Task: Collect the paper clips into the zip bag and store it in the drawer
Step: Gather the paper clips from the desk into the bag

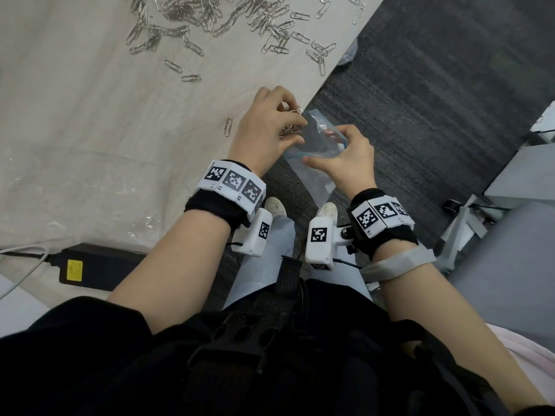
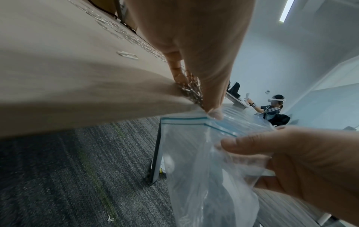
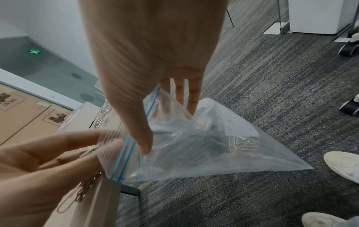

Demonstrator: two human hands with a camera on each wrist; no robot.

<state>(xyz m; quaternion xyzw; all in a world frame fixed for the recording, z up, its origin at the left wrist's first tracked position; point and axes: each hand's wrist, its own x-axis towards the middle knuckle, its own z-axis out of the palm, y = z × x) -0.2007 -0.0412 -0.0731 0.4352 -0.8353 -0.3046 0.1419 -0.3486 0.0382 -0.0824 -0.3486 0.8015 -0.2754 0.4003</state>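
Note:
My left hand [image 1: 295,127] sits at the table's edge [image 1: 303,94] and grips a bunch of silver paper clips [image 1: 289,129], its fingertips touching the bag's mouth. In the left wrist view the clips [image 2: 192,90] are pressed between thumb and finger right above the blue zip strip. My right hand [image 1: 326,145] holds the clear zip bag [image 1: 315,178] open just off the edge, thumb inside the rim and fingers behind. A few clips [image 3: 243,144] lie inside the bag [image 3: 213,153]. Many loose clips [image 1: 228,16] are spread over the far part of the cloth-covered table; one [image 1: 228,127] lies beside my left hand.
A black power adapter [image 1: 96,267] with a white cable lies at the table's near edge. Grey carpet [image 1: 420,100] runs below the bag, with my white shoes [image 1: 274,205] on it. Grey cabinets [image 1: 522,175] stand to the right, cardboard boxes [image 3: 25,110] beyond the table, and another person [image 2: 272,110] sits far off.

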